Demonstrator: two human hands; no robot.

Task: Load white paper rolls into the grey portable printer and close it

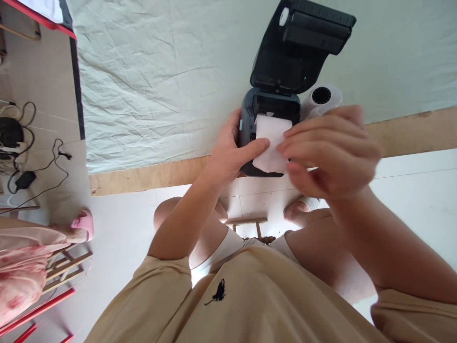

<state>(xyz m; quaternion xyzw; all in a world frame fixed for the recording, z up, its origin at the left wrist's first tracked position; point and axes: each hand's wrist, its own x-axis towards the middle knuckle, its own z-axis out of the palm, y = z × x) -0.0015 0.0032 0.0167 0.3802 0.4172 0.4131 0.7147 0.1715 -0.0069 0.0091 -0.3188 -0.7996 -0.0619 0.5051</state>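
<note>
A small dark label printer (246,102) stands near the table's front edge, its black lid (282,62) raised and tilted back. White paper (273,136) lies over its open bay and hangs toward me. My left hand (230,155) grips the printer's left side, with the thumb pressed on the paper. At the paper's right edge is my right hand (332,152), slightly blurred; its fingertips touch the paper and the thumb sits just below, closed about that edge. Behind the right hand lies a white paper roll (333,95) with a dark core, partly covered by the fingers.
A pale green wrinkled cloth (143,85) covers the table, which has a bare wooden front edge (153,176). Black cables and an adapter (25,180) lie at the left. Another person's foot in a pink slipper (84,224) shows beside a wooden stool (66,269).
</note>
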